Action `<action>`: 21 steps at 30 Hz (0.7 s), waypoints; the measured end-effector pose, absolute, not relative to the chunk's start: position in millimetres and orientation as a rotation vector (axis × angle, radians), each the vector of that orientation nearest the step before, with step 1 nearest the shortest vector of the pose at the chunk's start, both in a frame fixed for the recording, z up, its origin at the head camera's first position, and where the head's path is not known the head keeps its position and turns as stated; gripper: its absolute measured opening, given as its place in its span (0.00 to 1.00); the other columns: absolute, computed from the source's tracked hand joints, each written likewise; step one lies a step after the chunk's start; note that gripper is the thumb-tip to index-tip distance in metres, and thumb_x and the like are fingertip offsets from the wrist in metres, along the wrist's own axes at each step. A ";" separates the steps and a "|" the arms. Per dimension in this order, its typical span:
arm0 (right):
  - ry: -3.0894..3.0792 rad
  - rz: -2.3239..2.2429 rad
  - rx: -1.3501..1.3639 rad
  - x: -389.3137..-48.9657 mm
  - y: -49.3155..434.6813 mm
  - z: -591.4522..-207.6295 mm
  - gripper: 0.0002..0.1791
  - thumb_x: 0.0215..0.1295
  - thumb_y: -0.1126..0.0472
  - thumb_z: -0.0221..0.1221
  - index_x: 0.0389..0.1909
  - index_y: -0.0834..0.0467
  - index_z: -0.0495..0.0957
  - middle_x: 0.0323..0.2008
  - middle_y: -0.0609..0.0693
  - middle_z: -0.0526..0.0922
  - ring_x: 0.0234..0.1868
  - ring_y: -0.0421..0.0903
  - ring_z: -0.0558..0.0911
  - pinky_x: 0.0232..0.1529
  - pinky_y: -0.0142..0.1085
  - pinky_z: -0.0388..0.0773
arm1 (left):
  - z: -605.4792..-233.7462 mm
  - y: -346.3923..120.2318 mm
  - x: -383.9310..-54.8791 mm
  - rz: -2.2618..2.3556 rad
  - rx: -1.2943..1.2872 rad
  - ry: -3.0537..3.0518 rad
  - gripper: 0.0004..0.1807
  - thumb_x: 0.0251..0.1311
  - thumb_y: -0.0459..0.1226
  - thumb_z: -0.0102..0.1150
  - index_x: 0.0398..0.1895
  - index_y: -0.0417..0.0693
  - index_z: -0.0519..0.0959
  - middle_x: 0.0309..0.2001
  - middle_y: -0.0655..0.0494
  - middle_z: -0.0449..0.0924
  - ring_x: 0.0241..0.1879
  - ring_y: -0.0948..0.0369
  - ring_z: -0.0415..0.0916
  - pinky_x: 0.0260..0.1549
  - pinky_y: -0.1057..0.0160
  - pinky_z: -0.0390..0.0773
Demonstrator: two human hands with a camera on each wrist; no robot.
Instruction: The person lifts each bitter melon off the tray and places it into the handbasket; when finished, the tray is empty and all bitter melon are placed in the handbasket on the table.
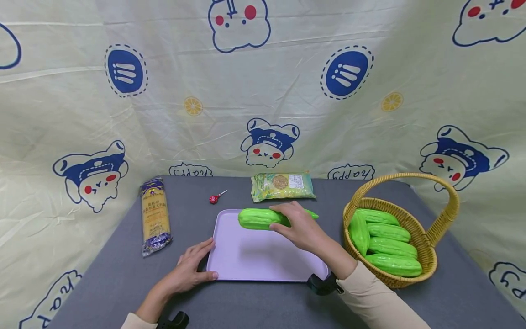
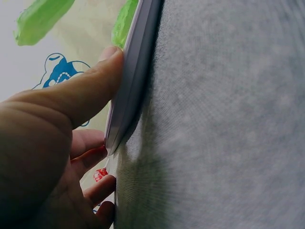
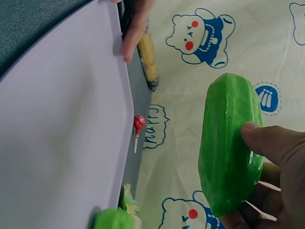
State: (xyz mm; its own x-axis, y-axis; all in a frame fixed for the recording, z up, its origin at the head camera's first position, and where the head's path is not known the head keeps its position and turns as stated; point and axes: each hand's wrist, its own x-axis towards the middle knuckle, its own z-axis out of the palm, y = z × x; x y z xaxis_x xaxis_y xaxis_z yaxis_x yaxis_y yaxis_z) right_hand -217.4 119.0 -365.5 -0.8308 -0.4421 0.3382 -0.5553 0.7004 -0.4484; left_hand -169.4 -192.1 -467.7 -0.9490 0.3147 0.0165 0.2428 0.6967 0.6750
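My right hand (image 1: 297, 226) grips a green bitter melon (image 1: 256, 219), thumb on the near side, holding it above the lilac tray (image 1: 263, 262). The right wrist view shows this bitter melon (image 3: 228, 143) with fingers curled behind it. Another bitter melon (image 3: 114, 220) lies on the tray; in the head view it is mostly hidden, with one tip showing past my right hand. At the tray's left side rests my left hand (image 1: 191, 267), fingertips against the left edge and thumb (image 2: 102, 78) at the rim near the front corner.
On the right stands a wicker basket (image 1: 429, 267) with several bitter melons (image 1: 390, 246) inside. A bag of pasta (image 1: 155, 217) lies at left. Behind the tray are a red lollipop (image 1: 214, 198) and a green-yellow snack packet (image 1: 281, 186). A patterned curtain (image 1: 287, 91) hangs behind the table.
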 end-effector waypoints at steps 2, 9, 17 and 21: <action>-2.690 0.806 0.800 -214.9 124.7 -363.5 0.25 0.57 0.53 0.65 0.56 0.56 0.76 0.50 0.49 0.82 0.47 0.45 0.74 0.40 0.36 0.71 | -467.4 -192.2 -169.4 1.095 0.467 2.800 0.45 0.49 0.51 0.68 0.69 0.46 0.62 0.73 0.49 0.56 0.68 0.43 0.53 0.59 0.34 0.52; -2.620 0.778 0.787 -208.0 147.7 -358.3 0.24 0.57 0.54 0.65 0.55 0.55 0.76 0.51 0.50 0.81 0.50 0.47 0.76 0.43 0.41 0.75 | -468.0 -192.3 -169.5 1.115 0.467 2.789 0.45 0.49 0.50 0.68 0.69 0.45 0.62 0.73 0.49 0.55 0.68 0.42 0.53 0.59 0.33 0.51; -2.555 0.756 0.777 -202.4 175.2 -357.0 0.25 0.56 0.57 0.66 0.56 0.56 0.76 0.52 0.53 0.81 0.54 0.51 0.77 0.49 0.49 0.76 | -468.1 -192.4 -169.8 1.118 0.446 2.783 0.45 0.48 0.50 0.68 0.69 0.46 0.62 0.73 0.49 0.55 0.68 0.43 0.52 0.59 0.34 0.50; -2.540 0.750 0.771 -198.6 187.1 -357.3 0.25 0.56 0.58 0.66 0.56 0.57 0.76 0.52 0.54 0.80 0.54 0.53 0.77 0.49 0.50 0.76 | -468.3 -192.5 -170.2 1.110 0.453 2.782 0.45 0.49 0.51 0.68 0.69 0.46 0.62 0.73 0.49 0.55 0.68 0.43 0.52 0.59 0.33 0.50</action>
State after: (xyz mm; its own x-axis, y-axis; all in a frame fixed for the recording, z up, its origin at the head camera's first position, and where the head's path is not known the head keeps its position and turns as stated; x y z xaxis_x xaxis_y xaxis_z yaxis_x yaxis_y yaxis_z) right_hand -198.6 187.1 -357.3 -0.7768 -0.3942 0.4911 -0.5978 0.7068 -0.3781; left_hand -170.2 -192.5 -468.3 -0.9491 0.3148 0.0069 0.2330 0.6876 0.6877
